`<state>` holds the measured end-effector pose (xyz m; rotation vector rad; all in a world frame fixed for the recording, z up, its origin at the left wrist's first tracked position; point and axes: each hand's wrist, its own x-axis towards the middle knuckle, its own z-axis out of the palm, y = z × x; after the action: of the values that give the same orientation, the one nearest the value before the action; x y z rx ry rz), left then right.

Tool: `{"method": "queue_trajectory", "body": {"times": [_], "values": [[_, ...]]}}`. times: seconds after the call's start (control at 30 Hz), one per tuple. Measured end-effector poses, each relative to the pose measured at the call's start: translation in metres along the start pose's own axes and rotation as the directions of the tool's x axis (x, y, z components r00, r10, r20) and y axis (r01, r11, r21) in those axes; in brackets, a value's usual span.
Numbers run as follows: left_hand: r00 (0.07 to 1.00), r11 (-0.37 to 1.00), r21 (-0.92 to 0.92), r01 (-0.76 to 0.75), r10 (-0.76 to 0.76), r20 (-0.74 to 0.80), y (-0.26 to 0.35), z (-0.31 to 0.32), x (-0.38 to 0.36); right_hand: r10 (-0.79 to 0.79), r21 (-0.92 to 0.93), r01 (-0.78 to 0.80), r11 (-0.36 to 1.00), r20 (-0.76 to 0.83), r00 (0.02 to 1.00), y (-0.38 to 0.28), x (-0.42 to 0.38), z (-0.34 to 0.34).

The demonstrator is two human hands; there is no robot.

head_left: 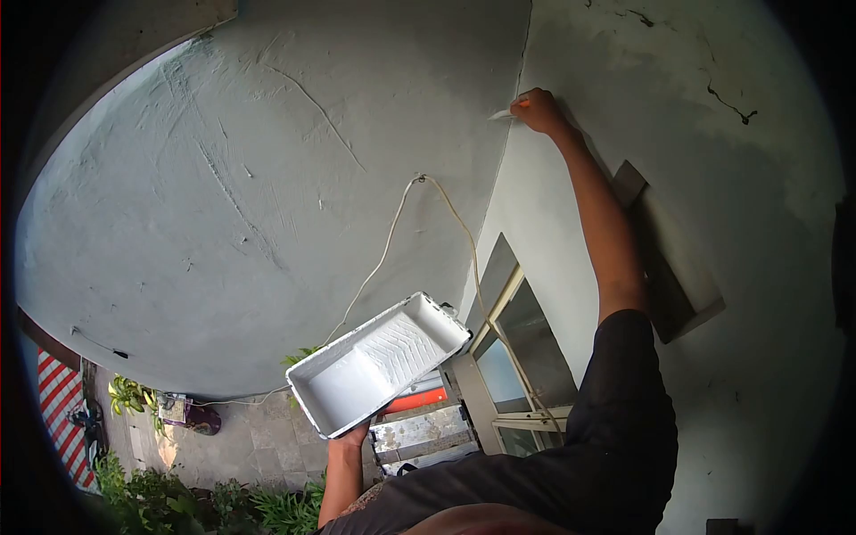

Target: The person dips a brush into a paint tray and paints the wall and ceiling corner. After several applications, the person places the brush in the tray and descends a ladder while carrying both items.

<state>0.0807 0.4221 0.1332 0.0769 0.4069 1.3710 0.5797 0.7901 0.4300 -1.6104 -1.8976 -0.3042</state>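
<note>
My left hand [352, 434] holds a white paint tray [308, 392] from below, its fingers mostly hidden under the rim. White paint lies in the deep end of the tray, and streaks of it coat the ribbed slope. High up at the corner where two walls meet, my right hand [538, 111] is closed around a small paintbrush [501, 114]. A bit of orange shows at its handle, and its white tip touches or nearly touches the grey wall [357, 107] beside the corner line.
A pale cable [382, 259] hangs from a hook on the wall. Below the tray is a paint-spattered ladder [423, 432]. A framed window [526, 348] and a recessed opening [664, 259] are at right. Plants [169, 495] grow along the paved ground [259, 446].
</note>
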Motion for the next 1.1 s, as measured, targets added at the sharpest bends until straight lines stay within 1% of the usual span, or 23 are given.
{"method": "queue_trajectory", "body": {"times": [0.03,0.1,0.13,0.2,0.27,0.33,0.37,0.4,0.43,0.47,0.53,0.6,0.63,0.67,0.7,0.73,0.77,0.83,0.87,0.9,0.93,1.03,1.1], "values": [[0.999,1.0,-0.01,0.016,-0.015,0.045,0.0,0.003,-0.001,0.054,-0.003,-0.054,0.999,0.037,0.998,-0.001,0.009,-0.001],[0.999,1.0,0.02,-0.003,0.003,0.04,-0.002,0.005,0.001,-0.028,-0.022,0.026,0.999,-0.094,0.995,0.0,0.043,-0.02],[0.999,0.998,0.049,-0.024,0.023,0.032,-0.002,0.006,0.001,-0.134,-0.128,0.115,0.985,-0.149,0.98,0.001,0.065,-0.037],[0.998,0.99,0.13,-0.053,0.049,0.035,-0.002,0.014,0.0,-0.134,-0.022,0.134,0.991,-0.345,0.929,-0.028,0.083,-0.085],[0.997,0.976,0.205,-0.077,0.071,0.037,-0.002,0.015,-0.002,-0.142,-0.012,0.166,0.986,-0.581,0.802,-0.039,0.105,-0.112],[0.986,0.798,0.581,-0.163,0.119,0.113,-0.001,0.007,-0.003,-0.185,-0.033,0.211,0.977,-0.621,0.762,-0.043,0.112,-0.111],[0.987,0.797,0.582,-0.159,0.114,0.115,-0.001,0.004,-0.003,-0.227,-0.057,0.253,0.966,-0.66,0.716,-0.048,0.111,-0.111],[0.992,0.926,0.357,-0.119,0.1,0.073,-0.001,0.002,-0.003,-0.288,-0.103,0.293,0.951,-0.643,0.71,-0.053,0.095,-0.094],[0.997,0.991,0.106,-0.077,0.074,0.032,0.0,-0.001,-0.006,-0.232,-0.118,0.201,0.972,-0.567,0.79,-0.043,0.088,-0.065],[0.997,0.992,0.108,-0.069,0.066,0.029,0.001,-0.001,-0.009,-0.22,-0.097,0.2,0.975,-0.561,0.798,-0.043,0.07,-0.036],[1.0,0.999,-0.03,-0.022,0.023,0.018,0.001,0.001,-0.011,-0.09,0.03,0.118,0.993,-0.475,0.876,-0.054,0.021,-0.002],[1.0,1.0,-0.005,-0.007,0.007,0.016,0.0,0.004,-0.016,-0.005,0.111,0.06,0.992,-0.444,0.896,-0.057,-0.025,0.026],[1.0,1.0,0.026,0.003,-0.003,0.013,0.0,0.004,-0.018,0.147,0.26,-0.052,0.964,-0.362,0.92,-0.065,-0.05,0.033],[1.0,0.999,0.03,0.014,-0.014,0.013,0.0,0.002,-0.019,0.328,0.402,-0.191,0.895,-0.304,0.895,-0.072,-0.074,0.037],[0.999,0.999,0.002,0.033,-0.033,-0.009,0.0,-0.001,-0.019,0.396,0.564,-0.162,0.81,-0.32,0.861,-0.066,-0.096,0.051],[0.998,0.998,-0.025,0.053,-0.054,-0.032,-0.002,-0.004,-0.019,0.542,0.835,-0.184,0.519,-0.155,0.826,-0.071,-0.121,0.051],[0.997,0.997,-0.017,0.069,-0.069,-0.028,-0.005,-0.005,-0.02,0.588,0.959,-0.127,0.255,-0.049,0.807,-0.082,-0.147,0.046],[0.991,0.995,0.008,0.103,-0.102,-0.088,-0.01,-0.007,-0.021,0.613,0.992,-0.126,-0.021,0.112,0.782,-0.109,-0.201,0.026],[0.991,0.993,0.046,0.109,-0.106,-0.076,-0.013,-0.022,-0.015,0.617,0.987,-0.133,-0.092,0.162,0.77,-0.124,-0.226,0.016],[0.98,0.991,0.001,0.134,-0.133,-0.147,-0.018,-0.017,-0.016,0.622,0.979,-0.136,-0.151,0.201,0.756,-0.136,-0.248,0.009],[0.977,0.988,-0.004,0.154,-0.153,-0.148,-0.021,-0.026,-0.012,0.636,0.972,-0.144,-0.186,0.231,0.737,-0.148,-0.268,0.001],[0.961,0.974,0.012,0.228,-0.223,-0.166,-0.031,-0.048,-0.005,0.641,0.95,-0.209,-0.23,0.31,0.702,-0.162,-0.322,-0.013],[0.944,0.95,-0.015,0.311,-0.311,-0.109,-0.039,-0.044,0.001,0.655,0.936,-0.214,-0.278,0.348,0.67,-0.167,-0.349,-0.026]]}}
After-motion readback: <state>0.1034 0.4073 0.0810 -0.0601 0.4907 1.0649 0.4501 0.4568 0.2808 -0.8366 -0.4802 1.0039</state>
